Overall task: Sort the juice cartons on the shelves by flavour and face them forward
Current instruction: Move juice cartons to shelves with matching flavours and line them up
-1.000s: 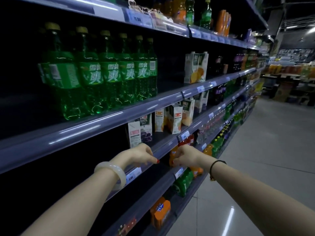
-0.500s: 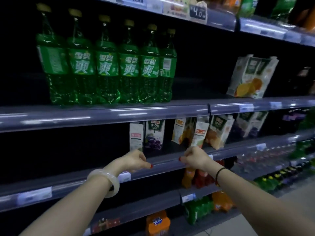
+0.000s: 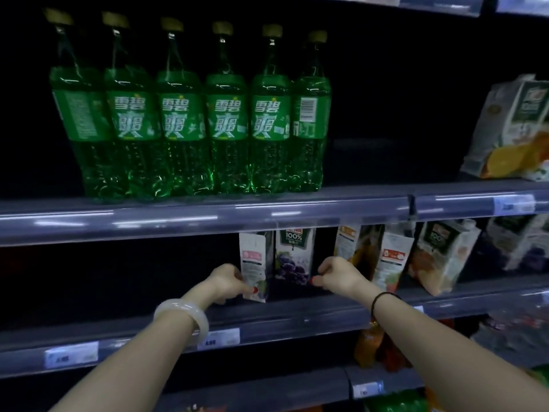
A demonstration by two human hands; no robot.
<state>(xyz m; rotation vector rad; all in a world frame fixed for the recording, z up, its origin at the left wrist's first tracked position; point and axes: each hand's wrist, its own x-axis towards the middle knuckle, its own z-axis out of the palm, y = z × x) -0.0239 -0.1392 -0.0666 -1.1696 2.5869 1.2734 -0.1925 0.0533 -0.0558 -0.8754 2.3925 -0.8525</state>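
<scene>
- Two hands of mine reach to the middle shelf [image 3: 297, 319] at the centre of the frame, arms rising from the lower corners.
- My left hand [image 3: 228, 282] pinches the white-sided carton [image 3: 254, 263]: thumb low on its face, fingers curled round its left edge. It stands upright with a narrow side turned outward.
- Just right of it stands the grape carton [image 3: 292, 257], upright, front panel outward, "100%" near its top.
- My right hand [image 3: 338, 276] is curled at the grape carton's lower right corner, thumb tip at the edge; whether it truly grips I cannot tell.
- Further right on the same shelf — an orange carton [image 3: 350, 248] turned sideways, a second white carton [image 3: 392, 257], then a tilted carton [image 3: 442, 251].
- Six green bottles [image 3: 190, 129] line the shelf above, upper left; the rightmost shows its barcode.
- At the right edge, a large orange-fruit carton [image 3: 511, 129] leans.
- A pale bracelet [image 3: 184, 319] circles my left wrist, a black band [image 3: 383, 298] my right.
</scene>
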